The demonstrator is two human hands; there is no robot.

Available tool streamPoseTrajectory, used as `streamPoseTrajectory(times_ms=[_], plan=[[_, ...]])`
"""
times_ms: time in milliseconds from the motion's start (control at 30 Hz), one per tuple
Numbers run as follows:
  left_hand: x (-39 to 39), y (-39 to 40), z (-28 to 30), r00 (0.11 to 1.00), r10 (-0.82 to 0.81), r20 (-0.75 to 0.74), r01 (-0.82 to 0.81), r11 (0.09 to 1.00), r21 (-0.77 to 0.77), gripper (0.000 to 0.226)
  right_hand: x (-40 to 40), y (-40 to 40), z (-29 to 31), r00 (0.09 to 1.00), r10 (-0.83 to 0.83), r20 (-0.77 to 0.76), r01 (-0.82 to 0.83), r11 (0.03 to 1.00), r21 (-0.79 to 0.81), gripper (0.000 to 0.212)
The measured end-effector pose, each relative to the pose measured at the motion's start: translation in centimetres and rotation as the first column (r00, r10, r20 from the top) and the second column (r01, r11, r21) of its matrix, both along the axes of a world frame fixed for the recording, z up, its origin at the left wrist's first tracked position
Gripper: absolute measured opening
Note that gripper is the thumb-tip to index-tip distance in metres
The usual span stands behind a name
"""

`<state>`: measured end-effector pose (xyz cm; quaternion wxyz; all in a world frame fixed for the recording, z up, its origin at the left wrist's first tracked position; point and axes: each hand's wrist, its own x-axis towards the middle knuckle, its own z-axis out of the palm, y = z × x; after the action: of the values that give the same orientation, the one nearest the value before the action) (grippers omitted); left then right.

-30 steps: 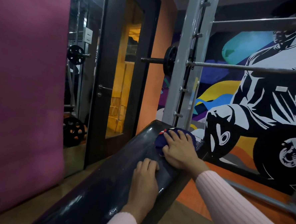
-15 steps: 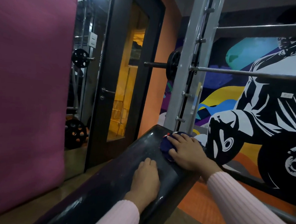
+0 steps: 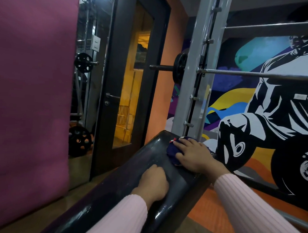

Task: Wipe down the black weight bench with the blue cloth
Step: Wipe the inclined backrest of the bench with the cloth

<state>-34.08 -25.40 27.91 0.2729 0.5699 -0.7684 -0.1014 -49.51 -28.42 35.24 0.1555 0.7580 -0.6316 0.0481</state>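
Gym walls are closing in on all sides of the black weight bench (image 3: 146, 162): a painted mural (image 3: 269, 112) is filling the wall to the right, a dark glass door (image 3: 130, 82) is standing ahead on the left, and a purple pad (image 3: 28, 94) is rising close along the left side. A grey rack upright (image 3: 197, 68) is standing just past the bench's far end, with a barbell (image 3: 242, 73) crossing it above the pad and a black plate (image 3: 179, 67) sitting on the bar's left end. The bench is slanting up from the lower left to its far end near the upright. The right hand (image 3: 194, 156) is lying flat with fingers spread, pressing the blue cloth (image 3: 172, 151) down at the bench's far right corner; the cloth is bunched under the palm and touching the pad close to the right edge. The left hand (image 3: 153, 184) is resting mid-bench with its fingers curled under, knuckles against the pad, holding nothing. Bare glossy pad is lying open along the left edge beside both hands. Orange floor (image 3: 214, 212) is showing beyond the right edge.
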Motion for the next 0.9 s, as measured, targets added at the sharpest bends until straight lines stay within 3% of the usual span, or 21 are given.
streamPoseTrajectory(times_ms=[200, 300, 367, 533, 800, 900], plan=[[0.1, -0.3, 0.7, 1.0, -0.031, 0.003, 0.031, 0.996, 0.088, 0.03, 1.3, 1.4, -1.7, 0.992, 0.122, -0.029, -0.122, 0.992, 0.029, 0.059], [0.1, -0.1, 0.4, 0.999, -0.033, -0.032, 0.035, 0.997, 0.066, 0.03, -0.4, 2.9, -1.8, 0.98, 0.201, 0.017, -0.201, 0.979, 0.043, 0.07], [0.1, 0.1, 0.5, 0.996, -0.026, -0.08, 0.032, 0.997, 0.069, 0.033, -1.6, 2.4, -1.2, 0.985, 0.168, 0.028, -0.168, 0.986, -0.001, 0.077], [0.2, -0.3, 0.8, 0.993, -0.015, -0.116, 0.033, 0.989, 0.147, 0.053, 0.5, -1.9, 0.4, 1.0, -0.01, -0.016, 0.01, 1.0, 0.013, 0.061], [0.3, -0.6, 0.8, 0.996, -0.025, -0.09, 0.039, 0.987, 0.158, 0.043, 2.4, -0.4, -1.5, 0.989, 0.146, -0.034, -0.141, 0.981, 0.13, 0.057], [0.4, 0.1, 0.9, 0.996, -0.031, -0.081, 0.04, 0.993, 0.115, 0.039, 1.1, -0.7, -0.7, 0.992, 0.119, -0.038, -0.112, 0.983, 0.149, 0.057]])
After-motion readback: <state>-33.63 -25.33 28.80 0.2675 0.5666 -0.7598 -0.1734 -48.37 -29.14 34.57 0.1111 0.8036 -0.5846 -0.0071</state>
